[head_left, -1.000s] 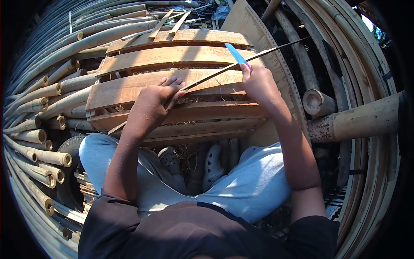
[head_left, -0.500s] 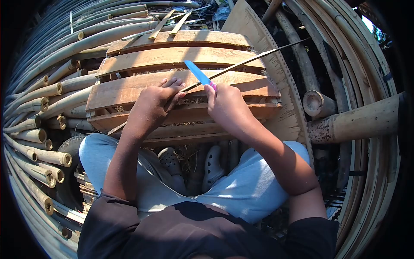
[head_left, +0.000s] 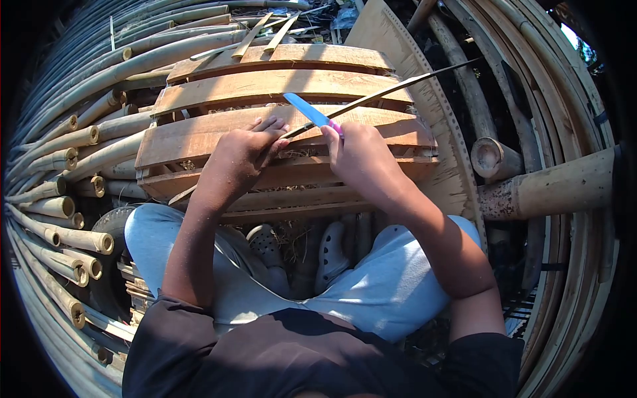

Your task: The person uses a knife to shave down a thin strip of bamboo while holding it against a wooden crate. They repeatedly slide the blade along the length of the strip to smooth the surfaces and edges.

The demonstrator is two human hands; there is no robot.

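Passage, far: over the far left part of the table (head_left: 219, 89), beyond both hands; loose slivers (head_left: 282, 33) overlap its far edge.
Passage, near: between the two forearms (head_left: 192, 225), above the table's near side.
Obstacle, diagonal: dark strip (head_left: 398, 86), running from the left hand (head_left: 245, 149) out past the table's right end, over the slanting board (head_left: 458, 172).
Obstacle, central: blue knife (head_left: 305, 109) in the right hand (head_left: 361, 149), blade pointing far and left.
Barrier, left: stacked bamboo poles (head_left: 79, 139).
Barrier, right: slanting board, then thick bamboo pole (head_left: 564, 182).
Barrier, below: bent legs (head_left: 159, 232).
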